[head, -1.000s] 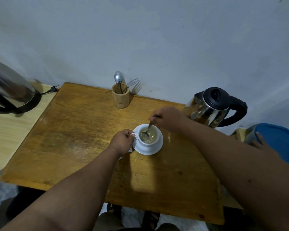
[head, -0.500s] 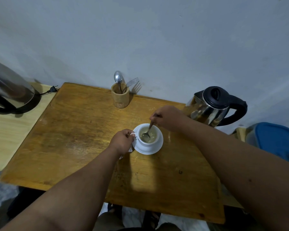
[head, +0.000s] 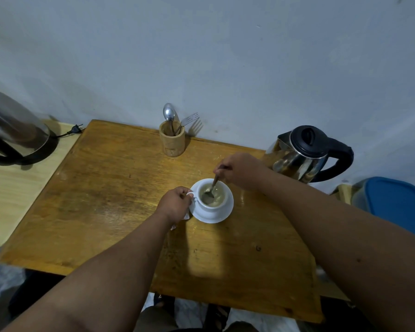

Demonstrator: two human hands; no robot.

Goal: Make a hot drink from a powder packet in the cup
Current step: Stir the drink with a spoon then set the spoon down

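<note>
A white cup (head: 219, 206) stands on a white saucer (head: 222, 215) in the middle of the wooden table (head: 120, 202). Pale, cloudy liquid fills the cup. My left hand (head: 175, 204) grips the cup's handle at its left side. My right hand (head: 241, 172) is closed on the stem of a metal spoon (head: 211, 190), whose bowl sits in the liquid. A scrap of white packet (head: 186, 216) peeks out from under my left hand, mostly hidden.
A steel kettle with a black lid (head: 302, 155) stands at the table's back right, close to my right hand. A wooden holder (head: 172, 141) with a spoon and fork is by the wall. Another kettle (head: 12, 133) sits far left. A blue-lidded container (head: 398, 204) is at right.
The spoon has shifted slightly inside the cup as my right hand moves it. My left hand stays on the handle. A hand seen by the blue container earlier is gone.
</note>
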